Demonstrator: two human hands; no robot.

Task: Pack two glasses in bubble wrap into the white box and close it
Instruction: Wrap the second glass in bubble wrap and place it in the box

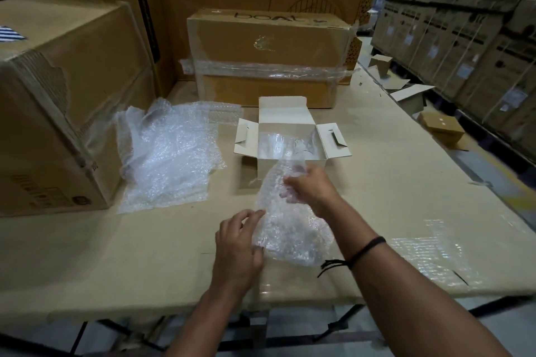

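As right hand (309, 191) grips crinkly bubble wrap (293, 230), left hand (237, 243) pinches.

count-wise: one white box (316, 164), two hands (left hand (236, 243), right hand (311, 188)), one bubble wrap bundle (290, 229) between them and one loose bubble wrap pile (168, 153), no idea how many sheets are in it. inside the box i can make out one glass (307, 143), could be more but it's too see-through to call. cardboard: one big carton (58, 81) on the left, one taped carton (269, 46) behind the white box, three small cardboard boxes (442, 126) down on the floor, plus one black wristband (365, 249).
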